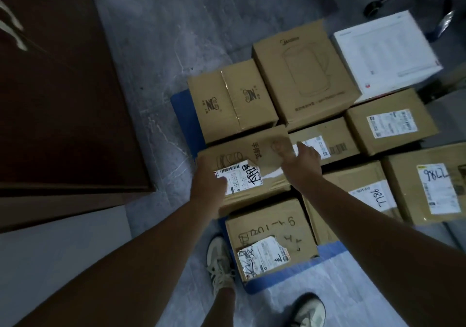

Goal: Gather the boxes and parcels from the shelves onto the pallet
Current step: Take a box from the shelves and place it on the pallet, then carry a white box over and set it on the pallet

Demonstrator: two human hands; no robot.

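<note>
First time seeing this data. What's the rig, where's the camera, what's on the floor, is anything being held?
No machine: these are a person's two bare arms, filmed by one wide-angle camera worn on the head, looking down. On the grey floor lies a blue pallet packed with brown cardboard boxes, plus one white box at the far right. The left hand and right hand grip opposite sides of a labelled box, thumbs on top, at the pallet's left side. Whether it already rests there, I cannot tell. Their shoes show at the bottom.
</note>
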